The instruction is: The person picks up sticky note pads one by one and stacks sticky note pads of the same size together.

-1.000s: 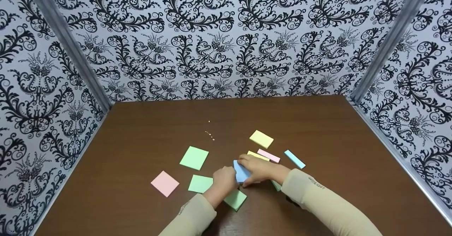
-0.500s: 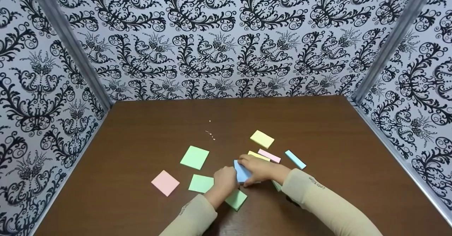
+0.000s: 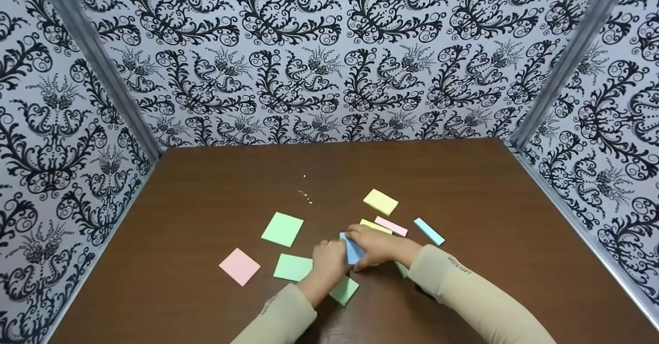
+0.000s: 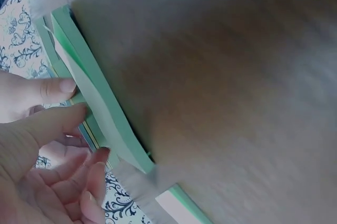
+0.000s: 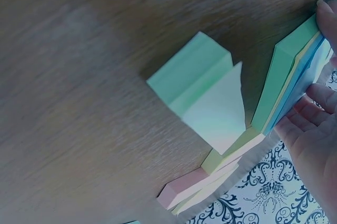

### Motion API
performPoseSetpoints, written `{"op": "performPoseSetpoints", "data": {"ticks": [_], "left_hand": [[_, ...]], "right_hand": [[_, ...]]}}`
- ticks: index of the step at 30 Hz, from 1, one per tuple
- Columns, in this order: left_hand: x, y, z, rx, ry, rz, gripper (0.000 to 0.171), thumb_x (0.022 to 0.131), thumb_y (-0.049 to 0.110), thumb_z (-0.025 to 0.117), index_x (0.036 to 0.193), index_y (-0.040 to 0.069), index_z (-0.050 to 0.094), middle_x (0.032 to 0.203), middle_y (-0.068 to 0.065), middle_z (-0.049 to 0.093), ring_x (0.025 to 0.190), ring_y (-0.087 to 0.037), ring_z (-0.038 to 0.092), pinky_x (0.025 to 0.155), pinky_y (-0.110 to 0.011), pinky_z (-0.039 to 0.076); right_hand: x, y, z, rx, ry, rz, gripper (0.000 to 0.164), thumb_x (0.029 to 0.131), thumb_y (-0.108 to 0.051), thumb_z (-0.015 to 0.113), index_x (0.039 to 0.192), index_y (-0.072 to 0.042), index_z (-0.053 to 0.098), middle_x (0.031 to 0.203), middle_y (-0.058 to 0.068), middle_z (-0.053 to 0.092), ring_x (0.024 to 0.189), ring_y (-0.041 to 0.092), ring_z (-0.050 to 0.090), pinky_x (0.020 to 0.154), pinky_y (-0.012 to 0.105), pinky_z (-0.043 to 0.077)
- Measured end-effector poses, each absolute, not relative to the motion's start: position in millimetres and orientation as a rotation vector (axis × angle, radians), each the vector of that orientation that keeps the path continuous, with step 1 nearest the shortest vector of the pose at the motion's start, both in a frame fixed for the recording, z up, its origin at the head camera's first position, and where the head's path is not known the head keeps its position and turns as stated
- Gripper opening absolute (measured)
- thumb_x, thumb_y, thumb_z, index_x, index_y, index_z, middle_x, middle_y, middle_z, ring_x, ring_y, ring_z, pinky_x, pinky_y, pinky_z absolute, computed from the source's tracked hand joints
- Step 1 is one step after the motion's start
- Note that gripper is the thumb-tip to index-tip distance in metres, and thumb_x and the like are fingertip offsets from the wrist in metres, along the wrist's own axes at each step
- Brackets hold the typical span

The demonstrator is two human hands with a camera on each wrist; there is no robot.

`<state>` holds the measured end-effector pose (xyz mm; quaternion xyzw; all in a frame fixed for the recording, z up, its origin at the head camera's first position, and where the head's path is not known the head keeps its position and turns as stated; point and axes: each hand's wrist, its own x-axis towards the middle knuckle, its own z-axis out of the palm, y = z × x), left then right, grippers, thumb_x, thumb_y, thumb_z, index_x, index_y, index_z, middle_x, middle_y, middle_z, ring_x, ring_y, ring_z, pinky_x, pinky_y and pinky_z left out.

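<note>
Blue-topped stack of paper notes point(image 3: 353, 252), yellow and green layers beneath: my left hand point(image 3: 329, 261), fingers curled, grips its left side; my right hand point(image 3: 377, 246) holds it from the right, thumb near edge, fingers far edge. Stack lies between, neither hand nearer; long axis hidden by them. Just beyond: green paper pad point(image 3: 345, 290), near side; yellow paper pad point(image 3: 376, 225), far side; brown wooden table point(image 3: 206, 194) below.

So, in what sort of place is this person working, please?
Probably a booth set up for tabletop work: patterned wallpaper surrounds it on three visible sides, metal strips line the corners, and a brown table holds sticky notes.
</note>
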<state>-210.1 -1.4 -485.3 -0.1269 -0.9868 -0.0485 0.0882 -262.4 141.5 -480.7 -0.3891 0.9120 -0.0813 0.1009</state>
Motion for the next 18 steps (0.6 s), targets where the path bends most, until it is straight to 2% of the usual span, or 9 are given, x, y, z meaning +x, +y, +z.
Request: {"op": "performPoseSetpoints", "data": {"ticks": [4,12,18], "left_hand": [[-211,-1,-486,-0.438,-2.908,-0.122,0.016,0.071,0.023,0.073,0.08,0.01,0.067,0.074,-0.005,0.066,0.068,-0.022,0.058,0.062,-0.035,0.047],[-220,-6,-484,-0.589,-2.995,-0.079,0.03,0.069,0.027,0.076,0.093,0.011,0.067,0.081,-0.005,0.068,0.072,-0.023,0.06,0.065,-0.035,0.048],[-225,-6,-483,-0.686,-2.967,-0.081,0.018,0.07,0.023,0.075,0.083,0.012,0.07,0.077,-0.003,0.068,0.07,-0.021,0.061,0.064,-0.032,0.049]], "right_hand": [[-262,141,-481,-1.137,2.69,-0.231,0.076,0.073,-0.034,0.075,0.129,0.004,0.042,0.134,0.02,0.04,0.123,0.031,0.041,0.099,0.04,0.035],[-262,142,-482,-1.16,2.698,-0.267,0.074,0.071,-0.033,0.077,0.126,0.004,0.044,0.13,0.019,0.043,0.117,0.029,0.045,0.096,0.038,0.038],[-260,143,-479,-1.111,2.672,-0.316,0.078,0.073,-0.034,0.075,0.13,0.006,0.041,0.134,0.02,0.039,0.122,0.031,0.04,0.097,0.039,0.037]]}}
